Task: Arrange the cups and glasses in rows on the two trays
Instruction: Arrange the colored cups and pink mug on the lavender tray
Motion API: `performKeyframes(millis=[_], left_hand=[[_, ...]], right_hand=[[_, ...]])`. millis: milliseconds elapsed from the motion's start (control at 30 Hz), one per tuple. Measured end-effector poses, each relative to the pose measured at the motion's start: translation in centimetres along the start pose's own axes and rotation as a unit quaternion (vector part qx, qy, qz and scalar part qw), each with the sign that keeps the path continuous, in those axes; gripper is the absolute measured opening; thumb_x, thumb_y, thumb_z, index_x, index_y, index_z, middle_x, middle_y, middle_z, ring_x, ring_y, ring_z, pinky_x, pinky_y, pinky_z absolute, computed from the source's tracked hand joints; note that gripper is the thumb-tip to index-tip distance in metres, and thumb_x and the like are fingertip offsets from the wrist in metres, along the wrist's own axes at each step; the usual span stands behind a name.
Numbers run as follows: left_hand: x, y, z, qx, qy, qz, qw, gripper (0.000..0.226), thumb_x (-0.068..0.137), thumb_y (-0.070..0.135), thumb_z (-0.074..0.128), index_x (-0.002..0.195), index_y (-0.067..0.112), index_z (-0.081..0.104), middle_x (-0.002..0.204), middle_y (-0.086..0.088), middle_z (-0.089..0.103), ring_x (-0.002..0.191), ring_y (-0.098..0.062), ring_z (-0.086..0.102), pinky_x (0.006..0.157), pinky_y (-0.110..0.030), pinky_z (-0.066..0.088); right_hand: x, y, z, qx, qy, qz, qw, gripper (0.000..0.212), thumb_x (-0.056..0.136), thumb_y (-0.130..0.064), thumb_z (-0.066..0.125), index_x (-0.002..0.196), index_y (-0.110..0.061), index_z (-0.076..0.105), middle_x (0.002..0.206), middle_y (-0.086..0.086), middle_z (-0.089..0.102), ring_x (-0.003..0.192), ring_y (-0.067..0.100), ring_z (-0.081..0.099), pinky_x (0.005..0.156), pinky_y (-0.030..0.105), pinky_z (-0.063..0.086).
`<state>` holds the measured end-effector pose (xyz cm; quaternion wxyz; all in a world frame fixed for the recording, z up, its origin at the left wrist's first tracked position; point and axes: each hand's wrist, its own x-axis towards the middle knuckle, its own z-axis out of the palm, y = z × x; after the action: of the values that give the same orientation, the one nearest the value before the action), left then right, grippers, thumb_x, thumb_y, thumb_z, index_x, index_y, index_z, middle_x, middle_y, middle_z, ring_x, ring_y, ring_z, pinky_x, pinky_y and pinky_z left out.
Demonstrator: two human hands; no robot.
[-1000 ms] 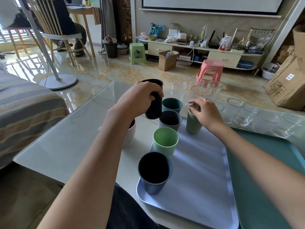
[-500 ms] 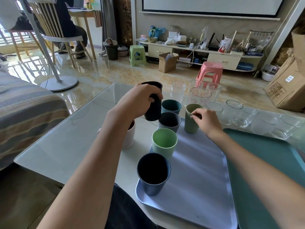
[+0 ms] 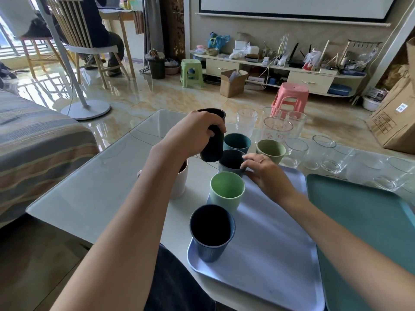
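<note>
On the glass-topped bench (image 3: 89, 194) lie two trays side by side, a lilac tray (image 3: 276, 250) nearer the middle and a teal tray (image 3: 363, 221) to its right. Along the lilac tray's left edge stands a row of cups, all with nothing visible inside: a dark blue ribbed cup (image 3: 211, 234) at the near corner, a light green cup (image 3: 226, 191) behind it, then a grey-blue cup (image 3: 231, 160), with a teal cup (image 3: 237, 142) beyond that at the tray's far end. An olive-green cup (image 3: 270, 150) stands just right of the teal one. The left hand (image 3: 190, 135) is curled round a black cup (image 3: 212, 140), holding it tilted above the bench, just left of the row. The right hand (image 3: 262, 173) has its fingers bent against the rim and side of the grey-blue cup. A white cup (image 3: 180, 180) stands on the bench left of the tray, partly hidden by the left forearm. Clear glasses (image 3: 294, 151), all looking empty, stand on the bench behind both trays; the teal tray holds nothing.
</note>
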<state>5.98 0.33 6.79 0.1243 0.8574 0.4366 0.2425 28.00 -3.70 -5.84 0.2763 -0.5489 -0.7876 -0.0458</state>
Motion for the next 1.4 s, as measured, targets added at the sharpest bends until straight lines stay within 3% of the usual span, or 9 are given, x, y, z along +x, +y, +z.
performKeyframes(millis=[200, 300, 367, 500, 633, 733, 800, 1067, 1400], left_hand=[[0.1, 0.0, 0.0, 0.013, -0.001, 0.013, 1.000, 0.038, 0.087, -0.002, 0.046, 0.107, 0.021, 0.067, 0.103, -0.003, 0.057, 0.089, -0.018, 0.049, 0.074, -0.025, 0.041], [0.1, 0.8, 0.2, 0.010, 0.006, 0.033, 0.999, 0.035, 0.085, -0.004, 0.045, 0.099, 0.018, 0.068, 0.092, 0.002, 0.055, 0.084, -0.018, 0.050, 0.071, -0.028, 0.043], [0.1, 1.7, 0.5, -0.001, 0.004, 0.055, 0.998, 0.029, 0.082, -0.005, 0.045, 0.087, 0.015, 0.065, 0.085, 0.001, 0.056, 0.079, -0.020, 0.050, 0.069, -0.033, 0.045], [0.2, 3.6, 1.2, -0.031, -0.001, 0.112, 0.993, 0.019, 0.075, -0.005, 0.047, 0.072, 0.010, 0.058, 0.074, -0.002, 0.055, 0.070, -0.021, 0.049, 0.063, -0.035, 0.043], [-0.3, 5.3, 2.2, -0.070, -0.003, 0.160, 0.985, 0.015, 0.073, -0.009, 0.053, 0.069, 0.003, 0.060, 0.070, -0.001, 0.057, 0.071, -0.018, 0.051, 0.064, -0.023, 0.037], [-0.1, 4.8, 2.1, -0.091, 0.056, 0.157, 0.982, 0.010, 0.078, -0.003, 0.063, 0.079, 0.006, 0.059, 0.104, -0.003, 0.061, 0.103, -0.018, 0.054, 0.090, -0.019, 0.038], [0.2, 3.3, 1.8, -0.104, 0.095, 0.088, 0.986, 0.017, 0.081, 0.007, 0.066, 0.089, 0.014, 0.053, 0.114, 0.001, 0.053, 0.111, -0.021, 0.053, 0.098, -0.034, 0.044], [-1.5, 1.3, 5.2, 0.022, -0.198, -0.175, 0.964, 0.038, 0.084, 0.030, 0.063, 0.110, 0.003, 0.053, 0.086, -0.011, 0.057, 0.074, -0.028, 0.061, 0.054, -0.036, 0.059], [-1.3, 0.4, 6.9, 0.067, -0.239, -0.166, 0.954, 0.033, 0.080, -0.001, 0.047, 0.109, -0.001, 0.061, 0.082, -0.020, 0.062, 0.063, -0.030, 0.063, 0.056, -0.037, 0.060]], right_hand=[[0.3, -0.6, 0.1, 0.006, 0.000, 0.010, 1.000, 0.032, 0.082, 0.002, 0.064, 0.111, -0.010, 0.063, 0.116, 0.009, 0.063, 0.106, 0.027, 0.060, 0.091, 0.039, 0.051], [0.9, -1.3, -1.0, 0.085, 0.075, 0.063, 0.992, 0.060, 0.079, 0.021, 0.044, 0.128, -0.013, 0.050, 0.121, 0.006, 0.057, 0.106, 0.019, 0.056, 0.092, 0.014, 0.042], [2.0, -2.7, -2.9, 0.224, 0.103, 0.142, 0.959, 0.067, 0.080, 0.020, 0.043, 0.137, -0.015, 0.039, 0.125, 0.004, 0.051, 0.106, 0.015, 0.053, 0.087, 0.006, 0.039], [3.7, -4.7, -5.9, 0.516, -0.023, 0.191, 0.835, 0.083, 0.081, 0.008, 0.061, 0.145, -0.026, 0.021, 0.133, -0.003, 0.049, 0.114, 0.000, 0.054, 0.091, 0.019, 0.049], [3.3, -5.0, -6.3, 0.459, 0.032, 0.210, 0.863, 0.087, 0.057, -0.023, 0.078, 0.134, -0.015, 0.038, 0.123, 0.003, 0.058, 0.109, 0.009, 0.058, 0.086, 0.023, 0.052], [1.8, -3.9, -6.7, 0.476, 0.092, 0.233, 0.843, 0.075, 0.067, -0.007, 0.080, 0.132, -0.015, 0.041, 0.121, 0.005, 0.060, 0.109, 0.014, 0.059, 0.083, 0.023, 0.052], [0.1, -2.6, -7.2, 0.475, 0.126, 0.260, 0.831, 0.074, 0.071, -0.006, 0.078, 0.133, -0.017, 0.040, 0.121, 0.002, 0.059, 0.107, 0.009, 0.057, 0.077, 0.018, 0.051], [-5.3, 0.0, -2.6, 0.363, 0.123, 0.365, 0.848, 0.072, 0.064, -0.005, 0.083, 0.122, -0.010, 0.041, 0.113, 0.003, 0.054, 0.105, 0.018, 0.053, 0.084, 0.028, 0.043], [-5.3, 0.6, 0.6, 0.353, 0.110, 0.394, 0.841, 0.076, 0.064, -0.004, 0.083, 0.126, -0.010, 0.039, 0.110, 0.001, 0.053, 0.103, 0.020, 0.054, 0.090, 0.033, 0.046]])
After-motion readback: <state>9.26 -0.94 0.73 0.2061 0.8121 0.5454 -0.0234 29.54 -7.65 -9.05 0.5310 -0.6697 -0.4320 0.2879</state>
